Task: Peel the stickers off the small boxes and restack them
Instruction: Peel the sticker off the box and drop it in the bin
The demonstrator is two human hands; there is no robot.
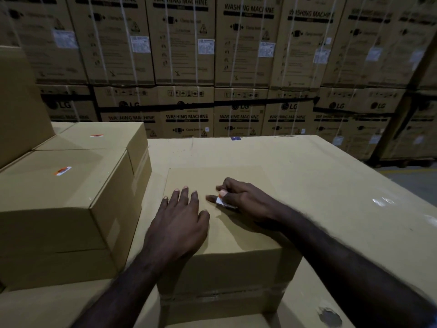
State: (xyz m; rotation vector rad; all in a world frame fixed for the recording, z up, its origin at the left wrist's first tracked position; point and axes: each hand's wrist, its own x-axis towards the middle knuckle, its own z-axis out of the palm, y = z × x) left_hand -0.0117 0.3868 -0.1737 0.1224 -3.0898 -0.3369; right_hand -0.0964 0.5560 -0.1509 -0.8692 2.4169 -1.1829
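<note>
A small cardboard box [227, 261] sits in front of me on a large flat carton. My left hand [182, 216] lies flat on its top, fingers spread, holding nothing. My right hand [241, 195] pinches an orange-and-white sticker [221, 200] that is partly lifted off the box top. To the left stand two more small boxes: the near one [59, 214] carries an orange-and-white sticker [63, 170], the far one [104, 138] a similar sticker [96, 135].
The large carton [331, 181] under the boxes stretches to the right, with clear tape and a torn hole near its right front. A tall carton [16, 102] rises at far left. Stacked washing-machine cartons [189, 67] wall off the back.
</note>
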